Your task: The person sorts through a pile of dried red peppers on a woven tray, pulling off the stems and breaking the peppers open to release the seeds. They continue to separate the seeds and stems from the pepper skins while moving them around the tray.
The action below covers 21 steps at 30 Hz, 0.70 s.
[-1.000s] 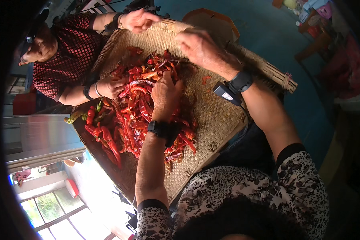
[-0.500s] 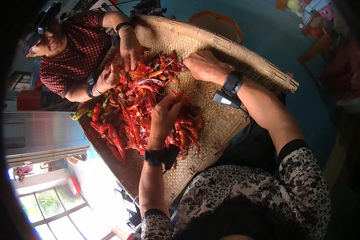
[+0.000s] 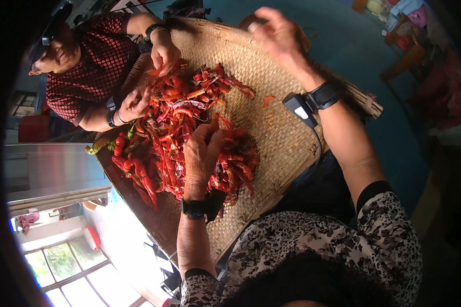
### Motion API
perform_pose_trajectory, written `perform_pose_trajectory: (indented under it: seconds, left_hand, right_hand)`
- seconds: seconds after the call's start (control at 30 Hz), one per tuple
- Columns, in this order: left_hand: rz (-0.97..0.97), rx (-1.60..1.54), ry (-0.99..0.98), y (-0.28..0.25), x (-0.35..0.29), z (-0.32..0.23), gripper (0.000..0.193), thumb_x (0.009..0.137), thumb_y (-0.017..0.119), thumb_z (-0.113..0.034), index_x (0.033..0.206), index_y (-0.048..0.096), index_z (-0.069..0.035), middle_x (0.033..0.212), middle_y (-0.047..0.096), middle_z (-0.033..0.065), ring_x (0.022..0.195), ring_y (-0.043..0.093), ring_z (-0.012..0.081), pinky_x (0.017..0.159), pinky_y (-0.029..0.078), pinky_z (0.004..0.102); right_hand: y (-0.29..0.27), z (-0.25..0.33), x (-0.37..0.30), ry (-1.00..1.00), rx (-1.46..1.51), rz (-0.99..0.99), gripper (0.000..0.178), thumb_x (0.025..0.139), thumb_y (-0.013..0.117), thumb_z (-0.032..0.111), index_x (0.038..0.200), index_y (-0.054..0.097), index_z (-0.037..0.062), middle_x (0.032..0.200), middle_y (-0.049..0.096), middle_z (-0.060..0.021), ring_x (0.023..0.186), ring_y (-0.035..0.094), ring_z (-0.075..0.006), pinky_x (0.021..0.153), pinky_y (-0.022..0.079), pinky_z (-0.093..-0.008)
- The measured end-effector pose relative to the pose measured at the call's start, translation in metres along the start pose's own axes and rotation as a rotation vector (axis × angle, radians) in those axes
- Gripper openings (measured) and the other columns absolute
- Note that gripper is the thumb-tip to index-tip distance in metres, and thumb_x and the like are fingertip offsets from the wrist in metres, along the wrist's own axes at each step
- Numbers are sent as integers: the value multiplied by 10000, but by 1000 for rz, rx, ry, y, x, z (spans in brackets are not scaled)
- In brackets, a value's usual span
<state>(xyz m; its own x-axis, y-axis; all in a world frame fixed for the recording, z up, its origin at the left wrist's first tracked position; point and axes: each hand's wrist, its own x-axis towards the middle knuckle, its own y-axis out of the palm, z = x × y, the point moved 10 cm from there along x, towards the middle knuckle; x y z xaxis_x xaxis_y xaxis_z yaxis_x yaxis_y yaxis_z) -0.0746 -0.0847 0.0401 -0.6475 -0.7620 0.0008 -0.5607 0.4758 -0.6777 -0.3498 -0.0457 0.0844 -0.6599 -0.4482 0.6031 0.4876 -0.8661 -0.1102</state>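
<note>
Red dried chili peppers (image 3: 174, 138) lie heaped on a woven bamboo tray (image 3: 287, 153). My left hand (image 3: 202, 151) rests in the heap's near right side, its thumb and fingers closed on an orange-red chili pepper (image 3: 215, 122). Lifted over the tray's far rim, my right hand (image 3: 281, 38) is slightly blurred, with its fingers apart and nothing visible in them. Below it, a small red-orange scrap (image 3: 268, 101) lies on the weave. Across the heap, a co-worker's two hands (image 3: 165, 53) handle red peppers.
An orange-rimmed basin (image 3: 306, 41) is partly hidden behind my right hand, beyond the tray. Several plumper red peppers (image 3: 138, 169) and a few green ones (image 3: 98, 145) lie at the tray's left edge. The co-worker (image 3: 95, 61) is at the far left.
My right hand has risen from the heap's right edge to beyond the tray's far rim, its fingers spreading. My left hand has shifted slightly left. The co-worker's hands have moved a little.
</note>
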Motion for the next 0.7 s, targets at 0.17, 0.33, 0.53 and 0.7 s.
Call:
perform_pose_trajectory:
  seconds: [0.17,0.33,0.53,0.7]
  left_hand:
    - [-88,109,23,-13,7,25,180,840,615,-167,876,619,8,761,650,131,669,632,223,612,478,331]
    - [-48,198,50,6,18,19,292,791,657,-286,818,592,-3,736,624,152,688,623,314,609,466,396]
    - [59,317,-45,15,26,33,292,774,664,-325,845,587,-54,764,643,155,732,626,351,623,470,435]
    - [20,278,17,25,30,26,301,757,676,-336,858,587,-66,782,653,152,754,632,354,637,482,452]
  right_hand:
    - [120,3,-96,-18,-458,998,173,860,647,190,795,530,79,615,475,-2,521,431,-85,474,439,-259]
    - [105,6,-104,-293,-512,865,141,809,628,61,802,490,31,604,481,-35,557,527,-194,535,478,-348]
    - [100,3,-107,264,-423,1162,132,788,554,-50,889,537,33,837,584,-69,683,568,-166,555,467,-352]
    - [54,37,-23,-29,257,551,155,810,638,69,958,592,72,815,587,-34,702,572,-116,634,501,-234]
